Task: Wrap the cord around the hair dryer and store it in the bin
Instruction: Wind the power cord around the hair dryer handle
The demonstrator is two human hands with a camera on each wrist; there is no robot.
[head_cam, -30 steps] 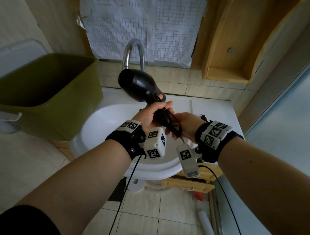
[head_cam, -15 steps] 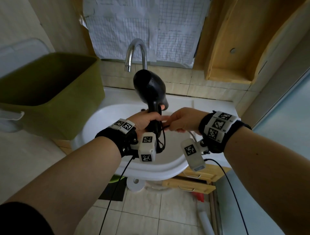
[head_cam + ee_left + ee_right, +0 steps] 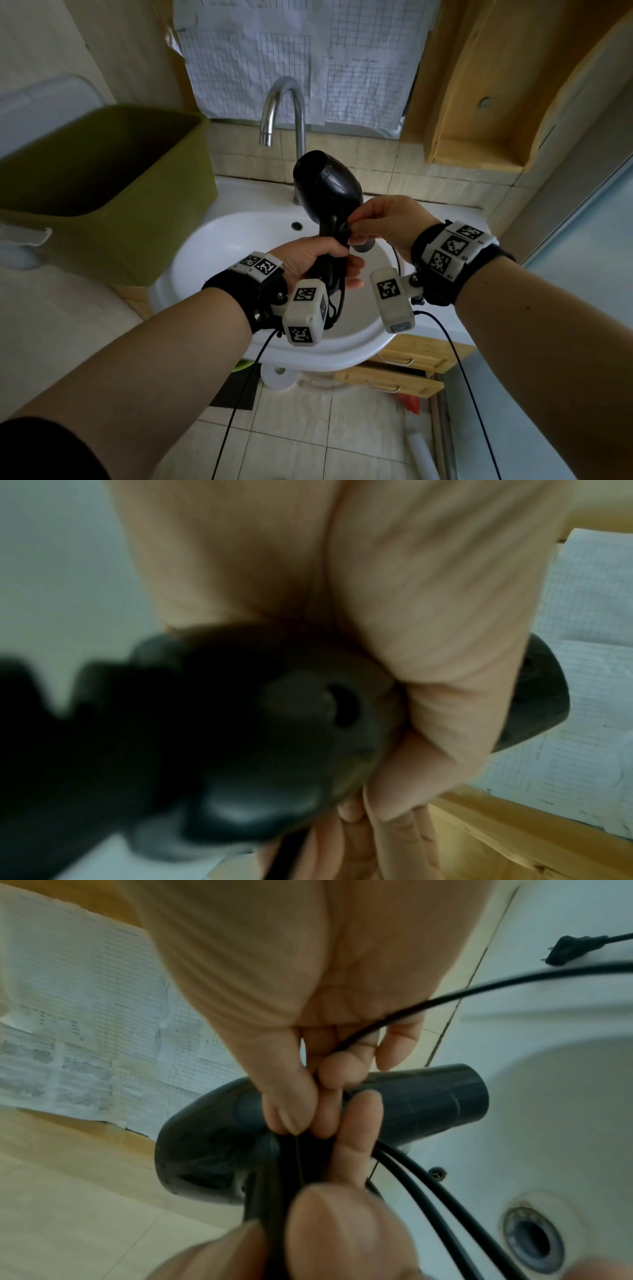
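In the head view, the hair dryer [image 3: 327, 192] is held above the sink [image 3: 239, 240], its handle gripped by the left hand [image 3: 315, 257]; the bin [image 3: 102, 192] sits at nine o'clock. In the left wrist view, most is blurred. In the right wrist view, the cord [image 3: 428, 1177] is pinched by the right hand [image 3: 308, 1042]; tension should be kept, each turn laid snug. The plug [image 3: 565, 949] lies at two o'clock, and the turn count cannot be told.

The black plastic hair dryer [image 3: 327, 192] hung above the white ceramic basin [image 3: 239, 236], before the curved metal tap [image 3: 284, 113]. The olive-green plastic bin [image 3: 113, 192] stood left of the basin, the wooden shelf [image 3: 479, 102] behind it to the right.
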